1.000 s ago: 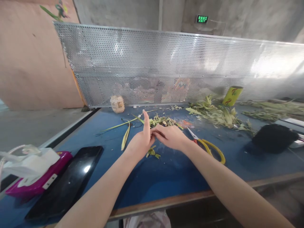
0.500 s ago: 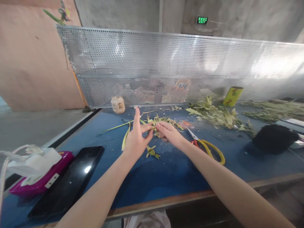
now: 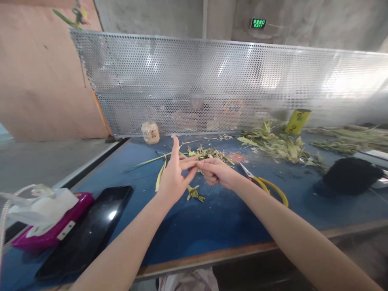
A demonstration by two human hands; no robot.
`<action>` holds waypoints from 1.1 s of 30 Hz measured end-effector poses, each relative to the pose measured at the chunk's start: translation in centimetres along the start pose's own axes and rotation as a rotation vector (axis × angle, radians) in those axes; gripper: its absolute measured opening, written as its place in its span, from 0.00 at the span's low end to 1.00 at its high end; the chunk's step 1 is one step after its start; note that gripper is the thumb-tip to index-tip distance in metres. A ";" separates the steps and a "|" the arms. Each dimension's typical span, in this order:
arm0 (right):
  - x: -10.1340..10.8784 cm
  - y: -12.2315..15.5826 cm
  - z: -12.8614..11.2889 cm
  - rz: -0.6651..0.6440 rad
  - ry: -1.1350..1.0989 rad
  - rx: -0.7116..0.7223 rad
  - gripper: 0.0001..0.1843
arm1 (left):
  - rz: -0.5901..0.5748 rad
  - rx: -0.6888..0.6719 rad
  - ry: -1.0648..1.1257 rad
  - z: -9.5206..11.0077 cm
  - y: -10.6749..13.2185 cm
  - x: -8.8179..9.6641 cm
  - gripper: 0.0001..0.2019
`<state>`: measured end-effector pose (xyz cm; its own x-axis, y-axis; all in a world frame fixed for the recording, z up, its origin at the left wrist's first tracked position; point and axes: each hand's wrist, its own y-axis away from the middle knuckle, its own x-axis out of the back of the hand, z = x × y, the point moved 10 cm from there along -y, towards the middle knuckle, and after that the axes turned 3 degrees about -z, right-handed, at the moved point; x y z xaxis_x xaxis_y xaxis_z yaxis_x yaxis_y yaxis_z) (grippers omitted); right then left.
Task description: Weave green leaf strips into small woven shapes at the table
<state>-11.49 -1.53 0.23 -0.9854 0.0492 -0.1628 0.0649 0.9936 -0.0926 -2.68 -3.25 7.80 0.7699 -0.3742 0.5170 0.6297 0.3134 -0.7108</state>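
My left hand [image 3: 174, 178] is above the middle of the table, its thumb-side digit pointing up and the other fingers pinched together at the tips. Against those tips my right hand [image 3: 218, 173] is closed in a pinch, its other fingers curled under. What lies between the fingertips is too small and covered to make out. Just behind the hands lies a heap of greenish dried plant scraps [image 3: 209, 153]. A small knotted figure of green husk strips [image 3: 195, 194] rests on the table in front of them. Yellow-handled scissors [image 3: 273, 189] lie beside my right wrist, blades toward the heap.
Corn husks [image 3: 279, 145] are piled at the back right by a yellow-green can [image 3: 298, 122]. A black object [image 3: 351, 176] lies farther right. At left are a black phone [image 3: 87, 230] and a magenta power strip [image 3: 57, 228]. A perforated metal screen [image 3: 194, 81] borders the back.
My right hand has turned slightly and its fingers have curled more at the left fingertips. A bit of green that showed between the fingertips is now mostly covered. My left hand has barely moved.
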 end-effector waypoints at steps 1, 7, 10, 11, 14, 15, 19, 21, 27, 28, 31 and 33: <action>0.0 0.0 0.0 -0.002 0.002 0.000 0.13 | -0.002 -0.001 -0.004 0.0 0.0 0.0 0.28; 0.2 -0.1 -0.1 0.043 0.046 0.016 0.13 | -0.012 -0.041 -0.037 0.1 0.0 -0.2 0.22; 0.3 -0.1 0.0 0.067 0.066 0.011 0.15 | 0.003 -0.066 -0.066 0.1 0.1 -0.1 0.18; 0.3 -0.1 0.0 0.069 0.067 0.009 0.15 | 0.009 -0.071 -0.068 0.1 0.2 0.0 0.18; 0.1 0.0 0.2 0.052 0.063 -0.015 0.15 | 0.025 -0.089 -0.061 0.1 0.3 0.1 0.24; 0.1 0.0 0.2 0.045 0.064 -0.022 0.14 | 0.031 -0.099 -0.062 0.2 0.4 0.1 0.26; 0.0 0.1 -0.2 0.042 0.067 -0.012 0.13 | 0.052 -0.154 -0.090 0.3 0.4 0.1 0.23; 0.3 0.1 -0.4 0.072 0.074 -0.006 0.13 | 0.055 -0.170 -0.106 0.2 0.4 0.1 0.18; 0.4 -0.1 0.0 0.061 0.084 -0.011 0.13 | -0.041 -0.139 -0.120 -0.3 0.3 -0.8 0.26; 0.4 -0.1 0.0 0.052 0.085 -0.011 0.13 | -0.051 -0.138 -0.130 -0.4 0.3 -0.9 0.29; 0.5 0.0 -0.2 0.043 0.100 -0.003 0.14 | -0.064 -0.159 -0.164 -0.3 0.3 -1.0 0.33; 0.6 0.0 -0.4 0.059 0.124 -0.001 0.15 | -0.056 -0.158 -0.161 -0.4 0.2 -0.9 0.35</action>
<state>-12.13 -1.43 0.51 -0.9918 0.1197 -0.0449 0.1232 0.9887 -0.0857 -3.32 -3.17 6.97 0.7490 -0.2394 0.6178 0.6573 0.1509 -0.7384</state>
